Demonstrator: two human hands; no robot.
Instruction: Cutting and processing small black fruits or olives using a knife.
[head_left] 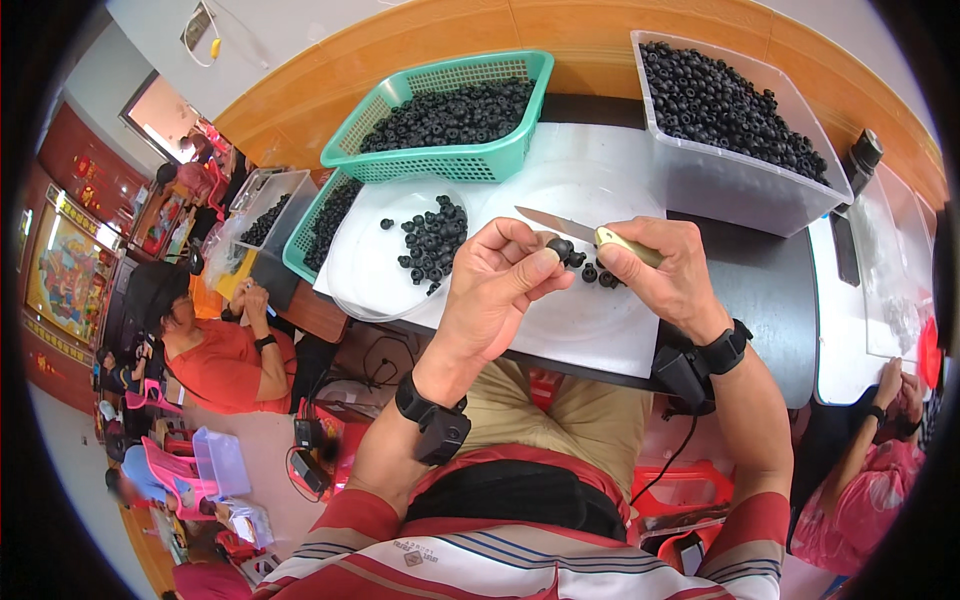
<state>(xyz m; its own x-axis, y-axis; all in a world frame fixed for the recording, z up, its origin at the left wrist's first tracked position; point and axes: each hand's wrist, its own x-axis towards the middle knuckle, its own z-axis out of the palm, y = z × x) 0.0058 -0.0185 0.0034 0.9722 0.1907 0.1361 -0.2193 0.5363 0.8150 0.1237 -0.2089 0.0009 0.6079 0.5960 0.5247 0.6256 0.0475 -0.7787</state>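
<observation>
Between the thumb and fingers of my left hand point(505, 275) is a small black rubber part point(562, 248), round with a collar. My right hand point(655, 270) grips a knife by its pale yellow-green handle point(628, 246); its blade point(556, 220) points left, just beyond the held part. Below my hands a few loose black parts point(604, 276) lie on a clear round tray point(560, 325) over a white sheet. To the left, a second round tray point(345, 270) bears a heap of similar black parts point(433, 240).
A green basket point(440, 165) and a clear plastic bin point(745, 200), both full of black parts, stand at the back. A black bottle point(862, 155) is by the bin. People sit on the left, one in an orange shirt point(225, 355), and on the right point(870, 500).
</observation>
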